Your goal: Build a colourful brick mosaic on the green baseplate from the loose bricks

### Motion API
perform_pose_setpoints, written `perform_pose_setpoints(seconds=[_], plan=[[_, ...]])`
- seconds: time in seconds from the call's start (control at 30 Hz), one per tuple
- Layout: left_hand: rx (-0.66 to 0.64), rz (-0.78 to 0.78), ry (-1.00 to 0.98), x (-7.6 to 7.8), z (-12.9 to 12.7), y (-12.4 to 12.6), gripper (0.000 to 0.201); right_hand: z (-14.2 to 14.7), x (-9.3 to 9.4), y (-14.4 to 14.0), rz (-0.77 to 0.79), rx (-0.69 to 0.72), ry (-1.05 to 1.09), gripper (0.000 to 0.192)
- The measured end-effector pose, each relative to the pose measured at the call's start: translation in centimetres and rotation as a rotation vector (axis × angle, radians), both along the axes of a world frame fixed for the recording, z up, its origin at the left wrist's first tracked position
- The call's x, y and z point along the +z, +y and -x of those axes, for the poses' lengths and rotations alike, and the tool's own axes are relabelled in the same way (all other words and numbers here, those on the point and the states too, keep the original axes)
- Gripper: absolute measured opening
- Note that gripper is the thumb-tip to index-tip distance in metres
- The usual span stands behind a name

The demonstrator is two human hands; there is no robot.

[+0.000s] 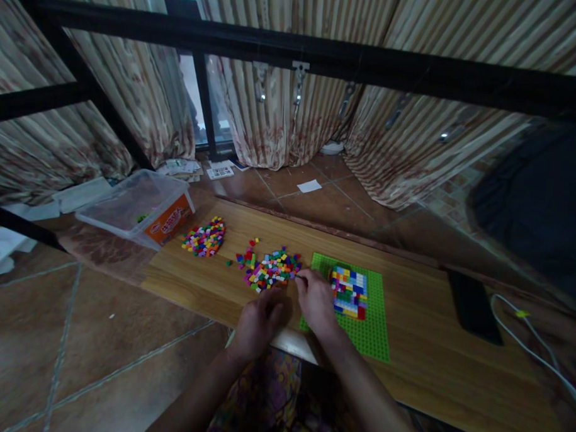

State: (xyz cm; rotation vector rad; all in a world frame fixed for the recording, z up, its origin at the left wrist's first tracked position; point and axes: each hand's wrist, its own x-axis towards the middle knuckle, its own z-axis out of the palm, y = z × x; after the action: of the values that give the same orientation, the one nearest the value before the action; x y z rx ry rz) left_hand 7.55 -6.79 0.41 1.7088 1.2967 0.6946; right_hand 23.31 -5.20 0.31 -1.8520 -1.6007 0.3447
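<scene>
Both bare forearms reaching forward from the lower frame edge, converging, left hand knuckles up, fingers loosely curled under, right hand just beside it, palm down, fingertips pinched together at front, wrists nearly level

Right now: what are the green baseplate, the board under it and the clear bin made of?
Green baseplate: looks like moulded plastic, matte, with a fine stud grid. Board: wood-grain surface, smooth with slight sheen; laminate or real wood, can't tell. Clear bin: translucent plastic, you can see through the walls.
</scene>
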Motion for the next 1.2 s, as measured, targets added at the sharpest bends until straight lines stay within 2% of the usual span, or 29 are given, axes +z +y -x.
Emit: perform_pose_setpoints(seconds=[0.13, 0.2, 0.27, 0.37, 0.47, 0.57, 0.63, 0.8, 1.03, 1.2], plan=[[0.045, 0.014, -0.028, 0.3, -0.4, 0.0, 0.035, 0.0, 0.8, -2.3, 0.017, -0.004, 0.270, 0.015], [0.021, 0.031, -0.074, 0.5, -0.8, -0.3, 0.034, 0.0, 1.1, -3.7, 0.016, -0.005, 0.371, 0.014], [-0.038, 0.055, -0.152, 0.8, -1.4, -0.7, 0.033, -0.2, 1.3, -4.9, -0.006, 0.017, 0.386, 0.014], [-0.116, 0.094, -0.222, 1.2, -2.4, -1.4, 0.033, -1.3, 1.9, -6.5, -0.050, 0.030, 0.308, 0.018], [-0.166, 0.123, -0.196, 1.4, -3.4, -1.8, 0.036, -3.5, 2.5, -7.2, -0.092, -0.035, 0.208, 0.022], [-0.223, 0.115, -0.171, 1.5, -4.8, -1.8, 0.040, -6.0, 2.8, -6.8, -0.108, -0.083, 0.078, 0.025], [-0.279, 0.102, -0.148, 1.7, -6.0, -1.7, 0.045, -7.2, 2.8, -6.1, -0.092, -0.067, -0.014, 0.025], [-0.356, 0.090, -0.052, 1.9, -9.0, -1.4, 0.055, -8.1, 2.0, -4.9, -0.032, -0.014, -0.210, 0.028], [-0.405, 0.061, 0.012, 1.8, -10.3, -1.0, 0.055, -8.3, 1.9, -4.6, 0.011, -0.002, -0.242, 0.027], [-0.395, 0.049, 0.046, 1.5, -10.5, -1.1, 0.057, -8.9, 2.3, -4.8, -0.009, -0.014, -0.167, 0.022]])
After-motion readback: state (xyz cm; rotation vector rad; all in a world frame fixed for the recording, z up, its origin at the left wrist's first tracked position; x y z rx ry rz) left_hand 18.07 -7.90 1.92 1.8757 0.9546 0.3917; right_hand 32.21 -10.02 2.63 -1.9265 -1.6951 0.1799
